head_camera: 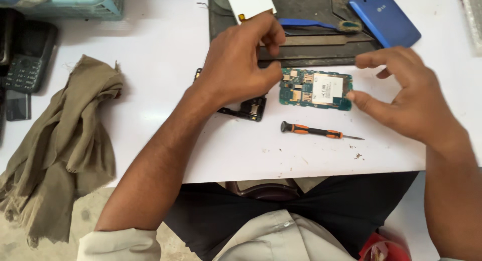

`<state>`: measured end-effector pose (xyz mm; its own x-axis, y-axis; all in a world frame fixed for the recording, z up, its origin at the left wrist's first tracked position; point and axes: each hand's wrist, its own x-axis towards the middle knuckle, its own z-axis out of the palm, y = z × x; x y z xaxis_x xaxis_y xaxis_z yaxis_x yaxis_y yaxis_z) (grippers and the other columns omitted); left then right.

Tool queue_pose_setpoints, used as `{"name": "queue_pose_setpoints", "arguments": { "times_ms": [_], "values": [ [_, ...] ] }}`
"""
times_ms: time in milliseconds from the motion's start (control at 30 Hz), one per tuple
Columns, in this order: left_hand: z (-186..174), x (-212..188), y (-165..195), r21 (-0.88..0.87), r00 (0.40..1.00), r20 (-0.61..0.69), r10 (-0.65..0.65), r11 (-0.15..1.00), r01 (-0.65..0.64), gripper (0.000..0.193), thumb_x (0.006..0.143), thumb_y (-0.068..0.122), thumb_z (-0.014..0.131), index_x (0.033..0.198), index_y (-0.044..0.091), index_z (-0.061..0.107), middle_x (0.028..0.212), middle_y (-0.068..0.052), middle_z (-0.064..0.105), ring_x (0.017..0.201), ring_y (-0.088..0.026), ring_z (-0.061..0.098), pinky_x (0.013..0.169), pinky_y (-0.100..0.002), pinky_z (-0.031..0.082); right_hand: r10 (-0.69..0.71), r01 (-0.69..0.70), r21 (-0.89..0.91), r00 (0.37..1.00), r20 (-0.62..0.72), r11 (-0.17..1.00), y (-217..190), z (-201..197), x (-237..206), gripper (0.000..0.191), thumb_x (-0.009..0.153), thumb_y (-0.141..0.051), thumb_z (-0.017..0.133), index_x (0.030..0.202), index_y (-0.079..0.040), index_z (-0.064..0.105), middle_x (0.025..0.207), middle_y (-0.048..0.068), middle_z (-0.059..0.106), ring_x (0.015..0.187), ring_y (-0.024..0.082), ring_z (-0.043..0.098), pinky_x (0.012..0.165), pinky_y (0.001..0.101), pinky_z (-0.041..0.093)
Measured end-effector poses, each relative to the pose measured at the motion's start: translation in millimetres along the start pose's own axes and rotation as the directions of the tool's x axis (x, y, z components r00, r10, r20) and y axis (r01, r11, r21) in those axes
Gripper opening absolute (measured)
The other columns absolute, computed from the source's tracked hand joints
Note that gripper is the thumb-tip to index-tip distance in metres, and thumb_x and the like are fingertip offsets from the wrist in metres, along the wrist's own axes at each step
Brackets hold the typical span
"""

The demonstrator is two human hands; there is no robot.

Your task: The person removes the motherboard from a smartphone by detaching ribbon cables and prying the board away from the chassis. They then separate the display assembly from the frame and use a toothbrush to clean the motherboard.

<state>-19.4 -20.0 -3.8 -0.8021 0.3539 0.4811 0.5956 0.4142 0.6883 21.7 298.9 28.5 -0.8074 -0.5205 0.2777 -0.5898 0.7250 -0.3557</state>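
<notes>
A green phone circuit board (315, 88) with a white label lies flat on the white table (150, 70). My left hand (241, 65) hovers over its left end, thumb by the board's edge and fingers curled above a black phone frame (248, 109). My right hand (401, 92) is at the board's right end, thumb tip touching that edge and index finger stretched above it. Neither hand lifts anything. A small screwdriver (316, 132) with a black and orange handle lies just in front of the board.
A dark work mat (311, 45) lies behind the board, with a white screen part (249, 3), a blue pry tool (306, 24) and a metal tool on it. Blue phone back cover (384, 16) at back right. Olive cloth (65, 140) hangs off the left edge; a keypad phone (27, 57) beyond it.
</notes>
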Motion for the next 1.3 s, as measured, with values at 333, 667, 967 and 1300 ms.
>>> {"name": "queue_pose_setpoints", "arguments": {
  "times_ms": [333,667,967,1300],
  "values": [
    [-30.9,4.7,20.0,0.123,0.945,0.308,-0.115,0.989,0.08,0.047,0.065,0.018,0.082,0.108,0.005,0.066,0.098,-0.01,0.073,0.093,-0.026,0.07,0.08,-0.042,0.056,-0.005,0.003,0.019,0.997,0.08,1.0,-10.7,14.0,-0.8,0.071,0.076,-0.032,0.085,0.135,-0.001,0.059,0.134,0.018,0.061,0.129,0.035,0.053,0.106,0.0479,0.045],
    [-55.6,-25.0,59.1,0.401,0.886,0.363,-0.288,0.907,0.13,0.074,0.057,0.018,0.089,0.124,0.008,0.062,0.118,-0.012,0.071,0.108,-0.035,0.065,0.09,-0.047,0.051,-0.014,0.011,0.042,0.997,0.081,0.999,-7.9,13.7,-0.5,0.065,0.077,-0.026,0.084,0.135,-0.006,0.061,0.131,0.017,0.062,0.128,0.035,0.053,0.107,0.0477,0.044],
    [-51.3,-38.5,55.6,0.378,0.92,0.293,-0.259,0.915,0.138,0.063,0.065,0.012,0.086,0.122,0.006,0.059,0.113,-0.014,0.071,0.109,-0.034,0.066,0.091,-0.047,0.053,-0.034,0.029,0.068,0.996,0.08,0.997,-6.9,15.0,4.2,0.062,0.076,-0.023,0.083,0.133,-0.006,0.062,0.127,0.014,0.063,0.126,0.032,0.053,0.106,0.0446,0.045],
    [-64.0,-50.4,54.2,0.38,0.955,0.226,-0.192,0.92,0.095,0.072,0.063,0.012,0.086,0.126,0.005,0.052,0.117,-0.015,0.07,0.108,-0.035,0.066,0.09,-0.048,0.053,-0.009,-0.003,0.144,0.996,0.085,0.99,-13.4,15.6,6.1,0.062,0.076,-0.023,0.084,0.131,-0.006,0.061,0.123,0.011,0.065,0.119,0.028,0.055,0.099,0.0411,0.048]
  ]
}}
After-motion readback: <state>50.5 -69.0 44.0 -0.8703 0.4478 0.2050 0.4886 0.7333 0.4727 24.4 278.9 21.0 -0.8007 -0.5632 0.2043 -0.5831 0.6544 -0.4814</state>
